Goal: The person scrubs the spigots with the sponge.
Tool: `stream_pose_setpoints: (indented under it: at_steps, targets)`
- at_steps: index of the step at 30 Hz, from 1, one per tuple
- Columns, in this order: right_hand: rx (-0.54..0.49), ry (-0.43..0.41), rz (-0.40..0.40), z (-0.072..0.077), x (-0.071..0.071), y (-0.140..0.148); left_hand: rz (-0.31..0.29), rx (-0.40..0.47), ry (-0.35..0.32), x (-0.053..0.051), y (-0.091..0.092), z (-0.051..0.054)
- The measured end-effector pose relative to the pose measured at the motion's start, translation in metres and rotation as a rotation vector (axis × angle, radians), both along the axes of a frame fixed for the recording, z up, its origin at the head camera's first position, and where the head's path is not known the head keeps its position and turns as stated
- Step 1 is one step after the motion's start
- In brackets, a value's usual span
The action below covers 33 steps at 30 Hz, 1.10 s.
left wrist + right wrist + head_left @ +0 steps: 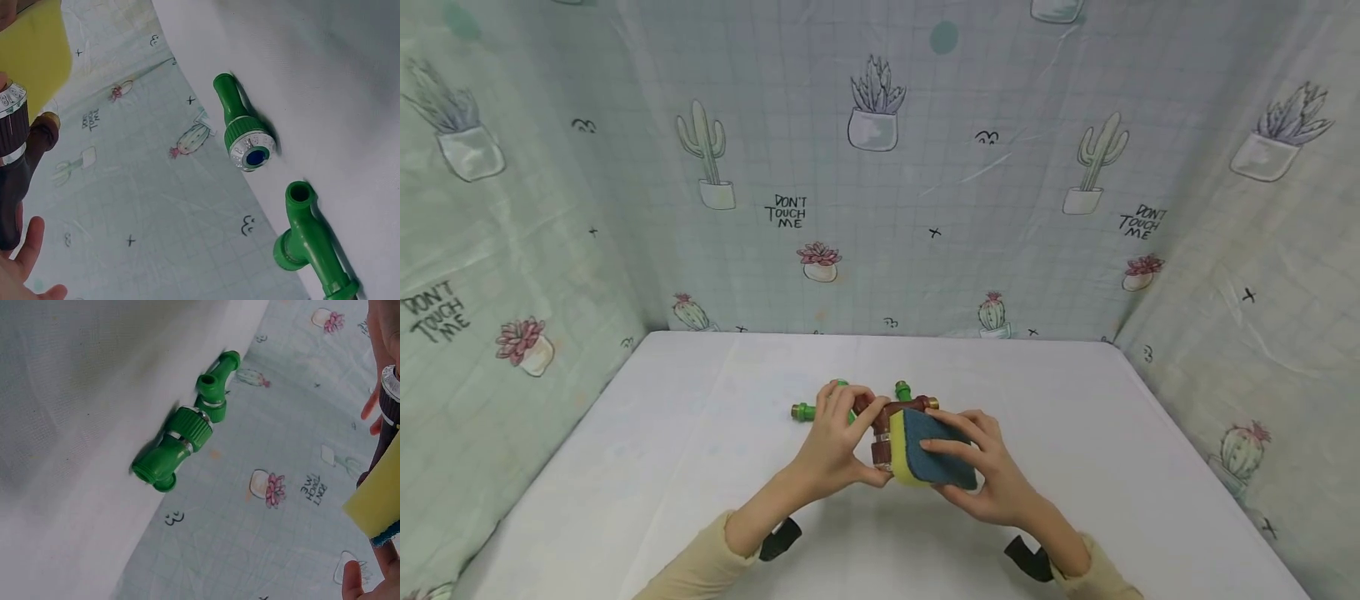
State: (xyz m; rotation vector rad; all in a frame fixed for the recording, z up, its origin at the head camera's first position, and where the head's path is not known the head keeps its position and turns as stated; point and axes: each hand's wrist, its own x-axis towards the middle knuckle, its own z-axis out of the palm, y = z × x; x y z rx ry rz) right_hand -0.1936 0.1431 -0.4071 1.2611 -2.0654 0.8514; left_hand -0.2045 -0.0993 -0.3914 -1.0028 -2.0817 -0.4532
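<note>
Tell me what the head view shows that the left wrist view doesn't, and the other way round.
Head view only: the left sleeve, the right sleeve and the blue side of the sponge.
Left wrist view only: the dark blue disc in one green tap, and the open round mouth of another green tap.
Both: the brown tap, yellow foam, green taps, white table and printed curtain.

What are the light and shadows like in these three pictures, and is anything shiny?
Head view: soft, fairly even light, a faint shadow on the white table below the sponge, pale sheen streaks on the printed curtain; left wrist view: dimmer, with dark soft shadows hugging the green taps; right wrist view: also dim, grey shading across the table, lettering readable.
</note>
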Motion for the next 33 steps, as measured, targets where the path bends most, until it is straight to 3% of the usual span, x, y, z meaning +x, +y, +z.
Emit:
stream_pose_setpoints:
  at_steps: [7, 14, 19, 33]
  targets:
    - [0.010, -0.023, -0.003, -0.006, -0.003, 0.007, 0.003, 0.010, 0.018, 0.000, 0.000, 0.000]
    - [0.068, 0.013, -0.092, -0.013, -0.005, 0.011, -0.030, 0.079, -0.012, 0.002, 0.000, 0.004]
    - [0.040, 0.046, -0.123, -0.016, -0.008, 0.009, -0.052, 0.082, -0.037, 0.004, 0.002, 0.003]
    - [0.023, 0.061, -0.110, -0.011, -0.010, 0.011, 0.069, 0.000, -0.172, 0.007, -0.002, 0.004]
